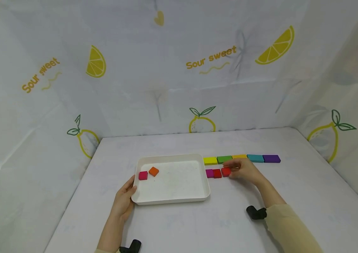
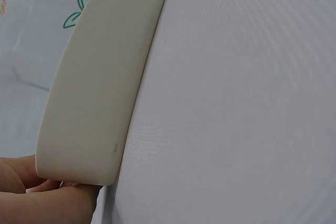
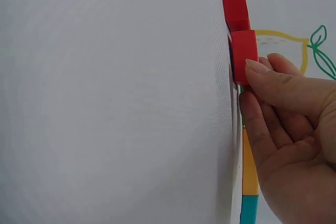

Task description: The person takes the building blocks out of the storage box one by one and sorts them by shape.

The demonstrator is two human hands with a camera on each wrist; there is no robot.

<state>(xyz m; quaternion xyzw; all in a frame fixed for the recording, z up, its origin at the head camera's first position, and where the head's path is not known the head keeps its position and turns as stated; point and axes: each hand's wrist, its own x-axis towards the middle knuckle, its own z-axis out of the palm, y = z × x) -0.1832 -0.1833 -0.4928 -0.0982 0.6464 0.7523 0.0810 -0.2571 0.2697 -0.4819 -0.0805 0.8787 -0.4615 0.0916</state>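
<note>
A white tray (image 1: 172,182) lies on the table with a pink block (image 1: 143,175) and an orange block (image 1: 153,171) near its left end. My left hand (image 1: 125,198) holds the tray at its left side; in the left wrist view its fingers (image 2: 47,205) are at the end of the tray's wall (image 2: 94,93). To the right of the tray, my right hand (image 1: 243,170) pinches a red block (image 3: 244,56) between thumb and fingers. Just left of that block sit another red block (image 1: 217,173) and a magenta one (image 1: 209,173), side by side.
Behind the right hand runs a row of flat blocks: yellow (image 1: 210,161), green (image 1: 224,159), orange-yellow (image 1: 239,156), teal (image 1: 255,158) and purple (image 1: 271,159). A white cloth covers the table (image 1: 179,228). Lemon-printed sheeting (image 1: 153,88) hangs at the back and sides.
</note>
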